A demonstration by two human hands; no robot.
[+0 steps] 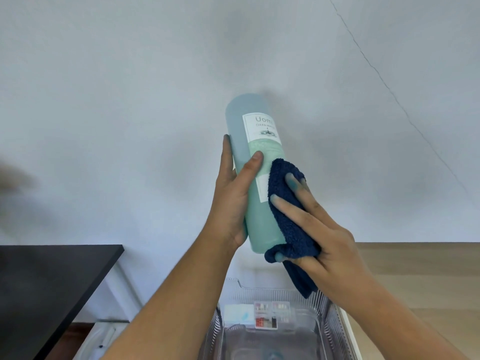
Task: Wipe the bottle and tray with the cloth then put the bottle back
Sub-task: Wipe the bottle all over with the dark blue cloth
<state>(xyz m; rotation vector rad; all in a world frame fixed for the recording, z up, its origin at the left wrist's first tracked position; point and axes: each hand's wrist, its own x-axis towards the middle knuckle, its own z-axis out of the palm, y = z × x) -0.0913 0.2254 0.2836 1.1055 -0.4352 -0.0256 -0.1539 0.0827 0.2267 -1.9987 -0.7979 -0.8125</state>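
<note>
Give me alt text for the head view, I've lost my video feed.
The left hand holds a tall teal bottle up before a pale wall while the right hand presses a dark blue cloth against its lower side. Below them sits a clear ribbed plastic tray with small packets at its far end; a black tabletop lies to the left.

We see soft, even daylight; a faint shadow sits behind the bottle (pixel 255 172), and edges left of it blur.
</note>
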